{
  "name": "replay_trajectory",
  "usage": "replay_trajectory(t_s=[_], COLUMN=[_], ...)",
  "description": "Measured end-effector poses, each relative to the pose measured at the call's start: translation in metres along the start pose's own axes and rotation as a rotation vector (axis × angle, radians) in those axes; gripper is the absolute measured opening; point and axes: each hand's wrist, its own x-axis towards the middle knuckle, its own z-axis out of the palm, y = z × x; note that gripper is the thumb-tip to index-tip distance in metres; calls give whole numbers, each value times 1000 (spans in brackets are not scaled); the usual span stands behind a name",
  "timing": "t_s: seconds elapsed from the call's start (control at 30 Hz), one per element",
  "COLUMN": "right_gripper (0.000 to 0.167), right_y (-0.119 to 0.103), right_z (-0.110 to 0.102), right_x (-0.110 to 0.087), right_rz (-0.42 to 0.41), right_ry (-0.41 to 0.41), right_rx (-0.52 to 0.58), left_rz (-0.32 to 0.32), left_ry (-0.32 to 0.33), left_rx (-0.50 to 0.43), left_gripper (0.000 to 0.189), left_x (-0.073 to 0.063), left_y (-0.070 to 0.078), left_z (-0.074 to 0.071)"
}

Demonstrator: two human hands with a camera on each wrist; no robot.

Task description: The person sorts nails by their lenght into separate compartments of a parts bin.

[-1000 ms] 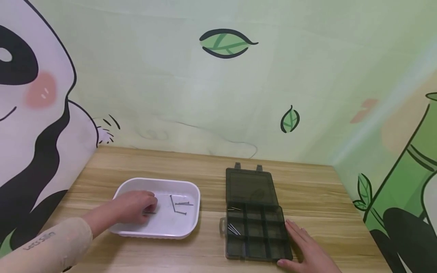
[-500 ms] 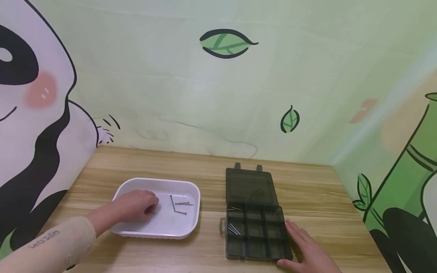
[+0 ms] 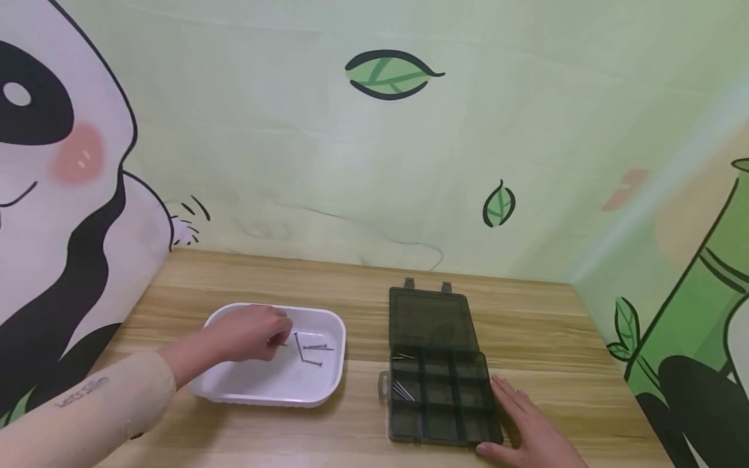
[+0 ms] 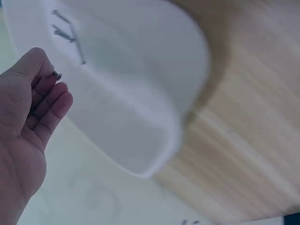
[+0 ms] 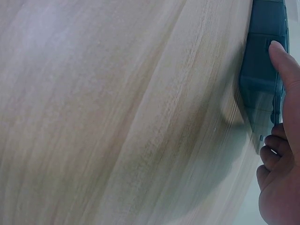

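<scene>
Over the white tray [image 3: 275, 383], my left hand [image 3: 248, 335] pinches a nail [image 4: 57, 75] between thumb and index finger. Only its short end shows in the left wrist view; the fingers cover the rest. Several grey nails [image 3: 301, 348] lie in the tray's right half. To the right is a dark see-through compartment box [image 3: 441, 426], its lid [image 3: 433, 318] folded back. A few nails [image 3: 402, 391] rest in its left middle compartment and others in the left back one. My right hand [image 3: 532, 429] holds the box's near right corner, thumb on the front wall, fingers along the right side.
Tray and box stand apart on a wood-grain table [image 3: 363, 429]. Behind them rises a pale green wall [image 3: 281, 162] printed with leaves and a panda. A latch [image 3: 383, 387] sticks out from the box's left side.
My left hand has risen from the tray's floor and shifted right and toward the back, with the nail between its fingers. My right hand stays at the box.
</scene>
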Motion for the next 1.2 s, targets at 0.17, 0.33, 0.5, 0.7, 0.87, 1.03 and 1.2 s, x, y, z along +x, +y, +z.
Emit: replay_trajectory(t_s=[0.17,0.33,0.5,0.7,0.87,1.03,1.2], right_gripper=[112,112,113,115,115,116,116], right_y=[1,1,0,1,2,1,2], right_z=[1,0,0,0,0,-1,0], right_x=[1,0,0,0,0,0,0], right_rz=[-14,-18,-5,12,18,33,27], right_ry=[10,18,8,-4,-4,-15,-13], right_rx=[-15,-20,-3,8,2,2,-1], left_rz=[52,133,220,300,314,323,352], left_ry=[2,7,-22,-24,-37,-55,-64], left_rx=[-4,20,72,96,127,180,179], left_gripper=[26,25,22,23,24,24,23], left_x=[21,47,74,101,121,141,153], left_y=[17,36,53,75,93,106,115], left_z=[-15,-20,-16,-11,-8,-1,5])
